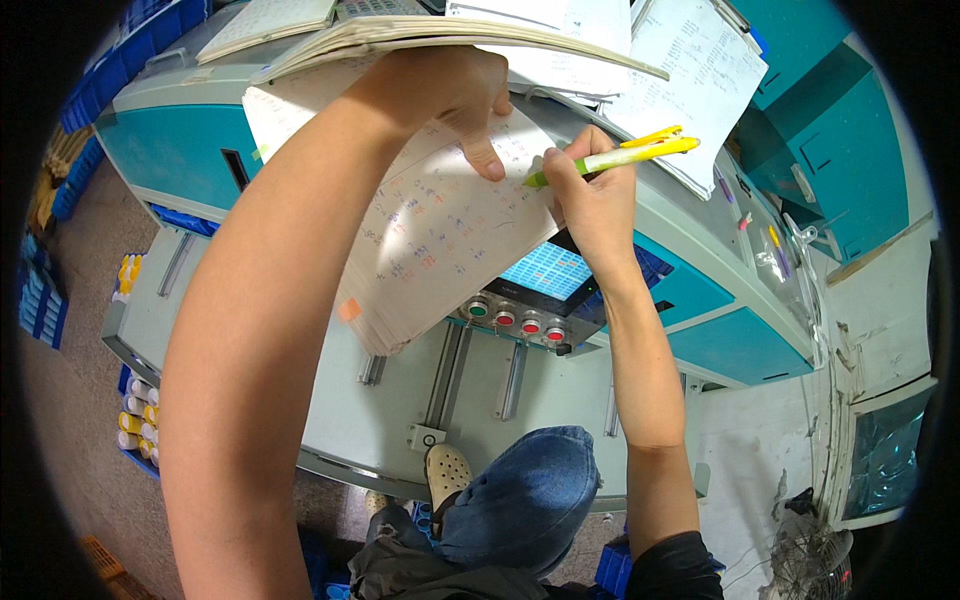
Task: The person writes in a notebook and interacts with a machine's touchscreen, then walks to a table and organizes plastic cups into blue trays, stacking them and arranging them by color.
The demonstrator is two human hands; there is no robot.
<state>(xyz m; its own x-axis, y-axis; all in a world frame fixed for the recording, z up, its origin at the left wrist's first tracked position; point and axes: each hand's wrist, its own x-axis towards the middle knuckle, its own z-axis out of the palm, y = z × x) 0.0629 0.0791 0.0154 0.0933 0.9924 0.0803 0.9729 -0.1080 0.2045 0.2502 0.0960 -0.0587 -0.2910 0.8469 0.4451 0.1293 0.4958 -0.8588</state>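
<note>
A thick notebook (442, 225) with handwritten pages lies tilted over the front of a teal and grey machine. My left hand (472, 94) reaches under its lifted upper pages (450, 34), with the thumb and fingertips spread on the written page. My right hand (596, 202) grips a yellow, white and green multi-colour pen (622, 155), its green tip at the page near the right edge. Blue and orange handwriting covers the page. Part of the notebook is hidden behind my left forearm.
Below the notebook are a lit touchscreen (547, 270) and a row of push buttons (517, 322). Written sheets on a clipboard (690, 90) lie at upper right. Loose pens (780, 247) rest on the machine top. My foot in a clog (448, 472) is on the lower platform (352, 420).
</note>
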